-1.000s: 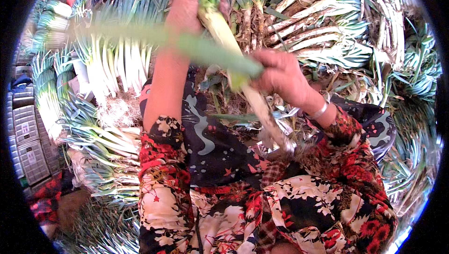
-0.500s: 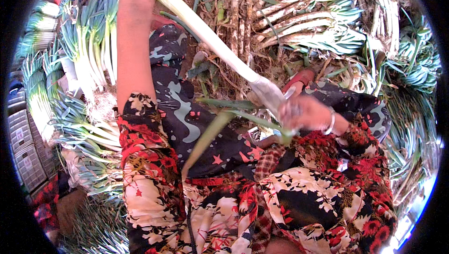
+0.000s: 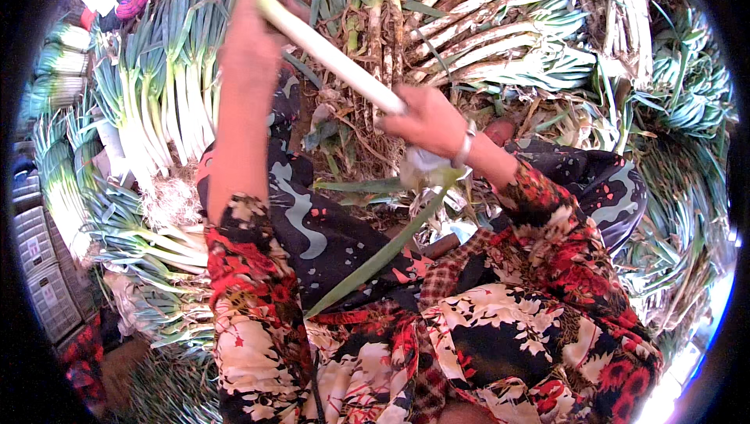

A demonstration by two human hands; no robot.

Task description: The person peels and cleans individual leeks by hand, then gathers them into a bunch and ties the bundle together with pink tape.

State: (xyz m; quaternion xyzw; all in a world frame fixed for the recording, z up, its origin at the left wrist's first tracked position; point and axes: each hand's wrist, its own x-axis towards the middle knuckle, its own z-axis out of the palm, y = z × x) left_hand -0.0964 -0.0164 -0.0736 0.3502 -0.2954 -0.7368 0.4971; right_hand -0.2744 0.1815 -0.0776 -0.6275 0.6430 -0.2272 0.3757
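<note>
White, stiff leek [image 3: 328, 49], likely light and slick, gripped closed by left hand [image 3: 250, 49] high and right hand [image 3: 426, 119] at mid-stalk

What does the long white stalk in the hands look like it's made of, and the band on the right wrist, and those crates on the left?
The stalk looks like a fresh leek or large green onion: smooth, matte white plant flesh. A green leaf strip hangs below the right hand. The wrist band gleams pale, probably metal. The crates look like grey moulded plastic, gridded.
</note>
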